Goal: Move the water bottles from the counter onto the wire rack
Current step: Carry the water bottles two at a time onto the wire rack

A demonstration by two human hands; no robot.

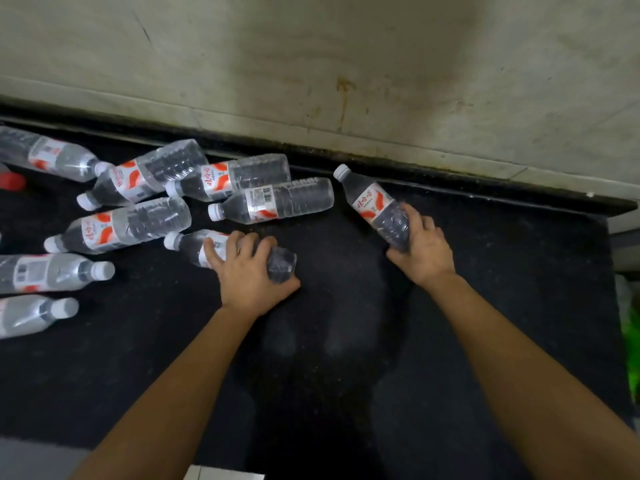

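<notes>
We look down on a dark speckled counter [329, 341] that runs to a stained pale wall [311, 57] across the top of the frame. No wire rack is in view, so we cannot say which way the bottles must travel.

Our left hand [251, 271], at centre, lies over a bottle [282, 263] resting on its side, cap toward the left. The fingers [242, 242] are spread and curled over its middle and the thumb sits under its base end, a grasp that suits lifting it flat off the counter.

Our right hand [424, 247], at centre right, wraps the lower half of a second bottle [372, 202], fingers close together around the base, cap pointing toward the upper left. We judge this one already gripped; whether it is clear of the counter we cannot tell. Taking one in each hand halves the trips.

The loose bottles lie on their sides at the left of the frame, some touching, probably tipped out of a pack. We count seven: one at upper left [52, 155], three in the upper cluster [145, 176] [232, 178] [277, 200], one below them [121, 225], and two cut by the left edge [52, 271] [34, 315]. With the two held, that makes nine, all with white caps. One red cap [12, 181] peeks in at the left edge; what it belongs to we cannot tell.
</notes>
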